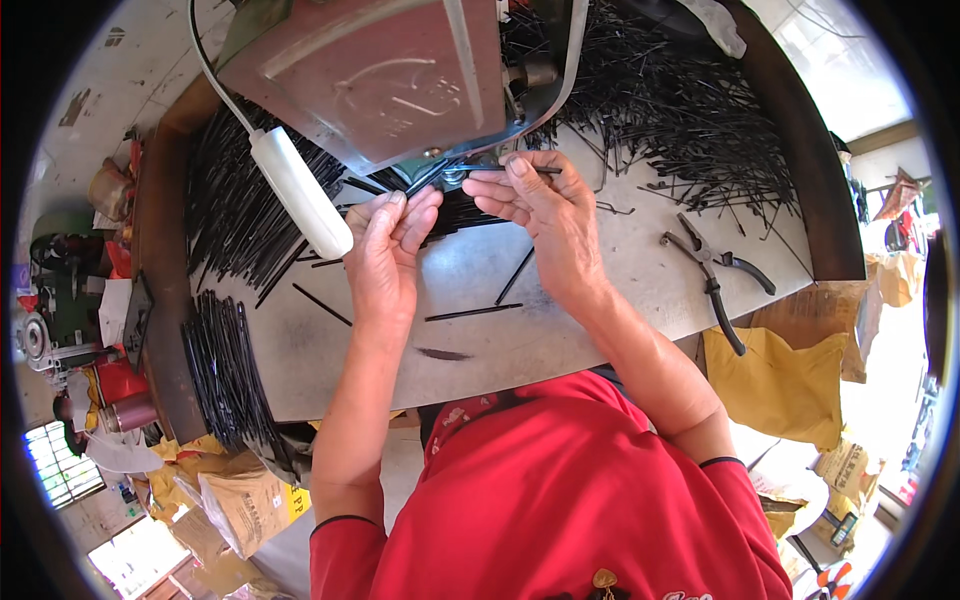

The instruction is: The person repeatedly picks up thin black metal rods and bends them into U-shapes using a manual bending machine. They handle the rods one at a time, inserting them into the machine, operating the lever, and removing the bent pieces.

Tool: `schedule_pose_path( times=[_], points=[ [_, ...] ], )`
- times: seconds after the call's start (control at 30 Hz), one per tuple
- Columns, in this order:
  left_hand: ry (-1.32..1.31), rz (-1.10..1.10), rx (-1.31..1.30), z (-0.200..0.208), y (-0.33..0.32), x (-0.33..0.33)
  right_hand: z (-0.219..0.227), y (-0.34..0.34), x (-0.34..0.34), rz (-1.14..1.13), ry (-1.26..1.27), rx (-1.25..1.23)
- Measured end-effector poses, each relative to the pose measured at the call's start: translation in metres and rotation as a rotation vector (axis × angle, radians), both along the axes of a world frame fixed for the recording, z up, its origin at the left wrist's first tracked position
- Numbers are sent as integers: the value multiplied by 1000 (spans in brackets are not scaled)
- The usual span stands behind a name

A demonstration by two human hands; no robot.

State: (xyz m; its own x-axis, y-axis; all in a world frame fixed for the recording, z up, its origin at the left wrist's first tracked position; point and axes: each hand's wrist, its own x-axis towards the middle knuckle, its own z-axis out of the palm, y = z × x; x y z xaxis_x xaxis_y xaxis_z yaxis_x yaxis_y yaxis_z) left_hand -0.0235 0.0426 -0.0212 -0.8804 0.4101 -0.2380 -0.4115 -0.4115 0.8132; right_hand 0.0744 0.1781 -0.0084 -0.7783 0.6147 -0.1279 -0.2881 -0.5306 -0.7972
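Pinching a black rod [425, 178] in the left hand [387, 240] and another rod [547, 170] in the right hand [558, 225], each grip closed at the fingertips, by the machine [390, 80], maybe to hold thin ends steady; with pliers [705, 256] on the table [560, 345], likely for easy reach.

I watch through one wide fisheye view — worn on the head, facing down past the red shirt [560, 480] onto the nearby metal table [555, 335].
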Motion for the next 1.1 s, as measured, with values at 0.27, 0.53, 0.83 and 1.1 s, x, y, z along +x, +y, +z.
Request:
schedule_pose_path(
  times=[0.27, 0.53, 0.83, 1.1],
  points=[
    [100, -3, -51, 9, 10, 4, 1, 7, -2, -40, 7, -72],
    [214, -58, -206, 22, 6, -5, 4, 17, 1, 99, -112, -117],
    [102, -52, -164, 9, 1, -8, -3, 26, -9, 92, -35, -101],
    [66, -15, -92, 10, 5, -2, 2, 17, -7, 32, -12, -79]
  ],
)
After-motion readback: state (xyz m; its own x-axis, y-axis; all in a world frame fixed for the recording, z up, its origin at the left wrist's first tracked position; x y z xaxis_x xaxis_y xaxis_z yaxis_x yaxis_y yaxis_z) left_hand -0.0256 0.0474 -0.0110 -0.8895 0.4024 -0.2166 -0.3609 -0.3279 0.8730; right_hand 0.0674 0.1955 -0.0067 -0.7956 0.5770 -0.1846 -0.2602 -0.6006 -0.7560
